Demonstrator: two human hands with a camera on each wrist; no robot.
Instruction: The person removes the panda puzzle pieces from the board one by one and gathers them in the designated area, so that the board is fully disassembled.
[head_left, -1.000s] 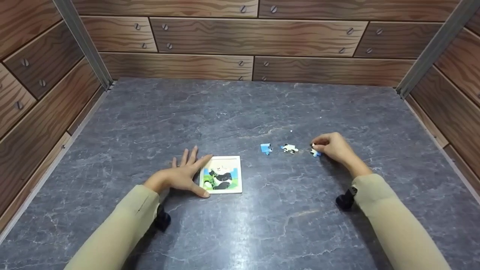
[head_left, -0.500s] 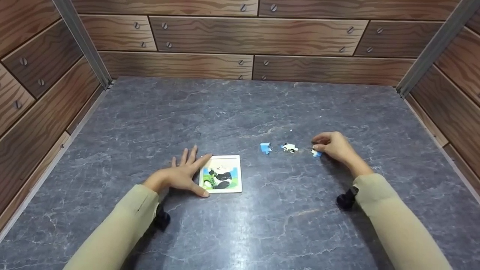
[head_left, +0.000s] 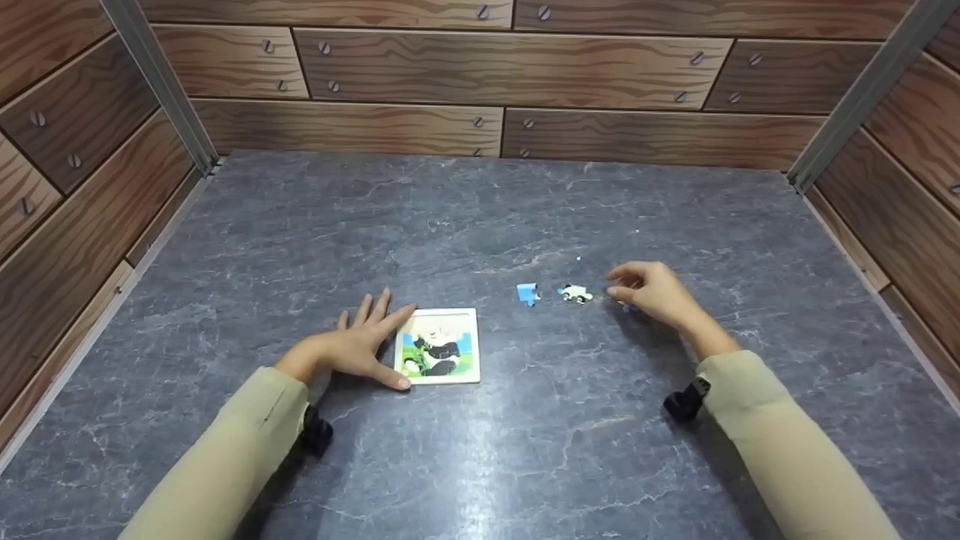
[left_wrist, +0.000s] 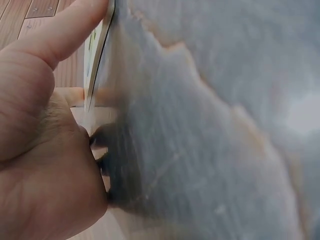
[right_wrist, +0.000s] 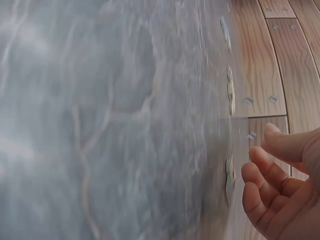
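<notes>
White-framed puzzle (head_left: 438, 348), marbled grey tabletop (head_left: 337, 225)

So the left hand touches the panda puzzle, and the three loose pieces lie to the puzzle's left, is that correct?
Not quite: the head view shows the three loose pieces to the right of the panda puzzle. The left hand does touch it.

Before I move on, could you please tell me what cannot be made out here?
Head: most of the rightmost puzzle piece, hidden by the right hand.
Left wrist: details in the puzzle frame, nearly edge-on, partly behind the left hand.
Right wrist: prints on the blue piece and middle piece, blurred and nearly edge-on.
</notes>
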